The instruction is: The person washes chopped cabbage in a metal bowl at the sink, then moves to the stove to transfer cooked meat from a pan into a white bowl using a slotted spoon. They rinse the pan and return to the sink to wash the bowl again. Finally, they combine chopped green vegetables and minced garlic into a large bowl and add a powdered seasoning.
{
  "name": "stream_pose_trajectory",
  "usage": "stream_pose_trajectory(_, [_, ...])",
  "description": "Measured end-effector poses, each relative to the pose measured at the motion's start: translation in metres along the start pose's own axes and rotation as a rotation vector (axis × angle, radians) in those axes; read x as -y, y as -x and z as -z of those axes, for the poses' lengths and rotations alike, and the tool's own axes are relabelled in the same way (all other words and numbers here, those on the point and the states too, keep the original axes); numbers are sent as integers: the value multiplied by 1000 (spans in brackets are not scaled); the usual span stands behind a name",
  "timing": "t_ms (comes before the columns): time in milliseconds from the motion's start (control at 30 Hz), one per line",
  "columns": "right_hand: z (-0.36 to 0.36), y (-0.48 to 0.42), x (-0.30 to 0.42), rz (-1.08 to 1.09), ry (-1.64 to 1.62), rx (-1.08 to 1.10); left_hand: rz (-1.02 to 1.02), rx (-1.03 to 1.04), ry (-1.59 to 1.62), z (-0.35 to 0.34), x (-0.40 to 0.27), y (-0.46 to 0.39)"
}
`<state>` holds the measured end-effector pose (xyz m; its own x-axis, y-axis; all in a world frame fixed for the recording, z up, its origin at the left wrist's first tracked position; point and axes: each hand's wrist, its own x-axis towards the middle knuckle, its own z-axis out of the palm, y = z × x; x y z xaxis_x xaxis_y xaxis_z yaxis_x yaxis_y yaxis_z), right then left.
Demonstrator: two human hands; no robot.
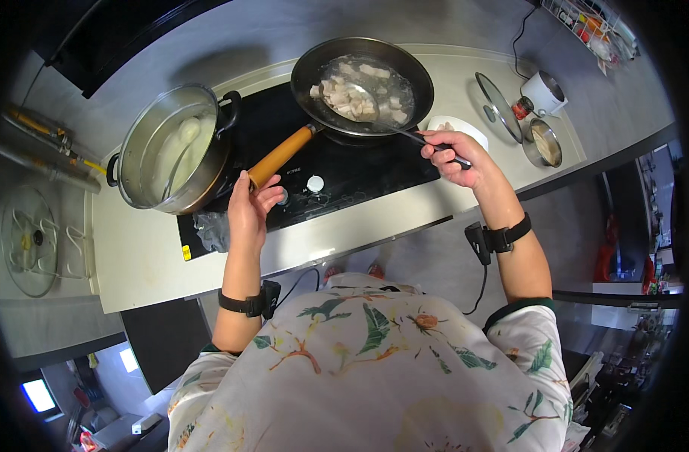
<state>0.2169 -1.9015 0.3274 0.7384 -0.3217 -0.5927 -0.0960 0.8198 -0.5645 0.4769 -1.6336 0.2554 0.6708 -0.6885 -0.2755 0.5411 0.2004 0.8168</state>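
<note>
A dark wok point(302, 107) on the black glass cooktop point(367, 169) holds bubbling liquid and pale chunks, apparently meat point(341, 96). My left hand point(253, 209) is at the end of the wok's wooden handle point(282, 157), its thumb and fingers around the tip. My right hand point(454, 158) grips the black handle of a skimmer or ladle point(413, 137); its round head lies in the wok among the chunks. A white dish point(474, 133) with a few pale pieces sits partly behind my right hand.
A steel pot point(203, 195) with whitish liquid and a ladle stands at the left. On the right counter are a glass lid point(498, 107), a red jar point(522, 107), a steel bowl point(554, 148) and a white appliance point(539, 93). Crumpled plastic point(212, 230) lies at the cooktop's front-left corner.
</note>
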Motion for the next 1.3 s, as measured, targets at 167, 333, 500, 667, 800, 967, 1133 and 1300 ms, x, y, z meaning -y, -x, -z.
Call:
stream_pose_trajectory(167, [12,-9,6,-90,-122,32,2,-2,4,3,1,-1])
stream_pose_trajectory(333, [24,-25,23,-13,-62,-54,-4,5,-25,1,1,0])
stream_pose_trajectory(500, [21,-34,24,215,318,-149,0,-3,-15,-2,0,1])
stream_pose_trajectory(667, [11,-22,16,329,379,-213,0,-5,-23,-3,-1,3])
stream_pose_trajectory(800, [-9,-1,35,272,467,-278,3,-7,-24,0,0,1])
stream_pose_trajectory(967, [-30,-14,57,149,790,-413,-8,0,-13,-1,2,0])
stream_pose_trajectory(1133, [-74,-40,66,126,994,-423,-5,-5,-19,-4,0,2])
stream_pose_trajectory(1300, [-72,-70,23,243,974,-315,-12,3,-16,-2,3,0])
